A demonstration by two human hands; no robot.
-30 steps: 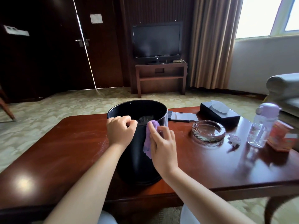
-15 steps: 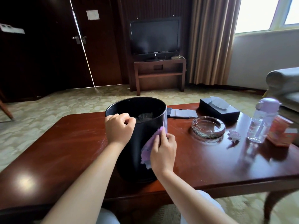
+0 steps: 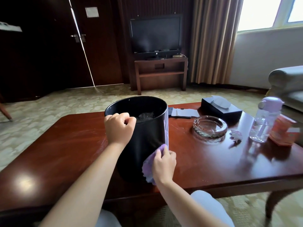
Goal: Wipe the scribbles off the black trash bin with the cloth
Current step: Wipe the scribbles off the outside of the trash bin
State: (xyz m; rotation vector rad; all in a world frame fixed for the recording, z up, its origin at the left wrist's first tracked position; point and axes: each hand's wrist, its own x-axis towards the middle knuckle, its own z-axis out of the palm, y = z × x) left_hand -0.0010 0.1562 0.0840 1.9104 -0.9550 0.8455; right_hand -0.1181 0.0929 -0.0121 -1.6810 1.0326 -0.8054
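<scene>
Two bare forearms, no sleeves in view, no watch, bracelet or ring to be seen. Left hand (image 3: 120, 128) and right hand (image 3: 164, 164) bare as well, ungloved, fingers (image 3: 127, 115) without visible nail polish. Below the arms, pale light-blue trousers (image 3: 206, 205) over both knees, plain smooth fabric, no pattern or seam discernible.

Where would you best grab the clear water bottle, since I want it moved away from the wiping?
Probably around the clear body of the water bottle, below its lilac cap. It stands upright, so a sideways wrap suits it. Come from the near side: the orange box crowds its right and the glass ashtray sits to its left.
</scene>
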